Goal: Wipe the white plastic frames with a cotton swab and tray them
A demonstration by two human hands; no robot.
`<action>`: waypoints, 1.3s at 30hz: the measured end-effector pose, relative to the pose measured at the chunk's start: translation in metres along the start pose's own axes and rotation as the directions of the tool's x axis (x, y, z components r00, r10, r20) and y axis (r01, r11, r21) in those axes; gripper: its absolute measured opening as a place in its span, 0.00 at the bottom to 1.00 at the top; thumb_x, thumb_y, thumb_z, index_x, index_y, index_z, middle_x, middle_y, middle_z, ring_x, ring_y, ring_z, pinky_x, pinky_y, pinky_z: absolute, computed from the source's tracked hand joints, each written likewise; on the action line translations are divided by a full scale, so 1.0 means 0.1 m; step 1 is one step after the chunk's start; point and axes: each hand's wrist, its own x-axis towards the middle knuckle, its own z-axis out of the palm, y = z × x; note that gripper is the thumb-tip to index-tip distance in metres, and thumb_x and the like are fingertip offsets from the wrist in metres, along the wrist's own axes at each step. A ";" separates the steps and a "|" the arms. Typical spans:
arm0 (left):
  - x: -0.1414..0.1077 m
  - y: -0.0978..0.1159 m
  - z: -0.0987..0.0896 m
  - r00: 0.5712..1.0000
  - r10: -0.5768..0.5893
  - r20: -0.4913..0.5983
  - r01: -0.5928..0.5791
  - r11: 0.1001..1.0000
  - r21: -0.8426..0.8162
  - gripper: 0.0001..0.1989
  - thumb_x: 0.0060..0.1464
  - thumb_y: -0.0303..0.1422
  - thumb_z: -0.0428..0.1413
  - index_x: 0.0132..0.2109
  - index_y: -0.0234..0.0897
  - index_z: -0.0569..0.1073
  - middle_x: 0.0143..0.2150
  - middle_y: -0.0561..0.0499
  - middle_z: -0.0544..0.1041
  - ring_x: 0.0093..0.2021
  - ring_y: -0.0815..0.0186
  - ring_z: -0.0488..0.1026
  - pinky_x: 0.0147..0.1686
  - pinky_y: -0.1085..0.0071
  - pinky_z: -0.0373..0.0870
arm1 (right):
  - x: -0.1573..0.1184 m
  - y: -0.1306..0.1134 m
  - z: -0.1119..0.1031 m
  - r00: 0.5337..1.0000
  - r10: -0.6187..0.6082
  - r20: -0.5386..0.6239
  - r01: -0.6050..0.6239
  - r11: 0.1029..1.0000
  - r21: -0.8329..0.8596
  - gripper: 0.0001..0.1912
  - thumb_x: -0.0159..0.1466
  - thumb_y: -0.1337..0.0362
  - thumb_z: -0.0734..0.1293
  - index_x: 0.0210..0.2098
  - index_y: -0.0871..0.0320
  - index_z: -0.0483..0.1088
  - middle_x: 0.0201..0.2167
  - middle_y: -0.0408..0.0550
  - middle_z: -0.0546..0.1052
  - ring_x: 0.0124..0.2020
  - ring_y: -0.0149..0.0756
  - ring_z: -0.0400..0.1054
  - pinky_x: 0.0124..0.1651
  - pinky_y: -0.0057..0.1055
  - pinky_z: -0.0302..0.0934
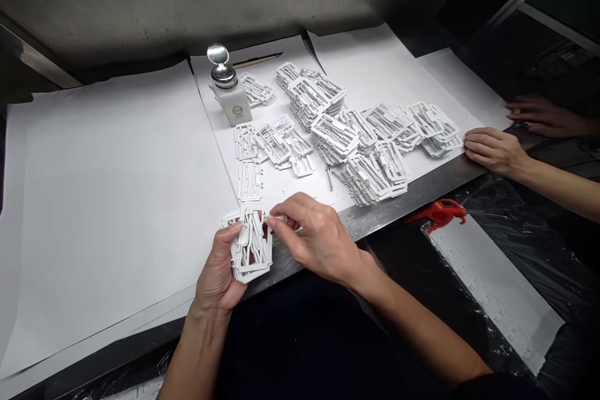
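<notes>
A stack of flat white plastic part frames [255,259] rests in my left hand [220,265], its thumb pressed on the top frame. At the right edge of that stack, my right hand [316,234] has thumb and forefinger pinched together. Whatever lies between those fingertips is too small to make out. Just beyond the stack, a single white frame [250,181] lies flat on the paper. Loose frames [281,144] spread behind it, and tall piles of the same frames [335,137] stand farther right.
White paper sheets [107,200] cover the metal-edged table. A pump bottle [237,106] with its lid up stands at the back, near a thin brush-like stick [257,60]. Another person's hand [492,149] rests at the right edge. A red air gun [440,214] lies below the edge.
</notes>
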 end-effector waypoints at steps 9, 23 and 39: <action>0.00 0.07 0.01 1.000 -0.005 -0.026 0.006 1.000 0.027 0.13 0.48 0.33 0.55 0.39 0.30 0.77 0.36 0.41 0.79 0.35 0.61 0.76 0.37 0.69 0.73 | -0.23 -0.02 -0.19 0.921 0.038 0.388 -0.127 0.970 0.205 0.04 0.60 0.67 0.65 0.33 0.58 0.73 0.25 0.40 0.71 0.24 0.25 0.63 0.28 0.22 0.56; 0.00 0.04 0.03 0.999 0.040 -0.023 -0.041 0.999 -0.027 0.11 0.50 0.30 0.54 0.40 0.30 0.76 0.36 0.44 0.79 0.37 0.64 0.76 0.42 0.71 0.71 | -0.30 -0.03 -0.01 0.992 0.015 0.128 -0.021 0.999 0.046 0.07 0.63 0.68 0.61 0.37 0.59 0.70 0.34 0.48 0.71 0.32 0.32 0.65 0.37 0.28 0.61; -0.03 0.00 0.02 0.999 0.037 0.016 -0.036 0.997 -0.065 0.08 0.48 0.27 0.57 0.38 0.34 0.76 0.36 0.50 0.79 0.40 0.61 0.76 0.44 0.68 0.72 | 0.13 -0.15 0.00 0.989 -0.081 -0.124 0.097 0.987 0.128 0.07 0.63 0.67 0.62 0.40 0.60 0.70 0.35 0.48 0.72 0.33 0.29 0.67 0.37 0.24 0.63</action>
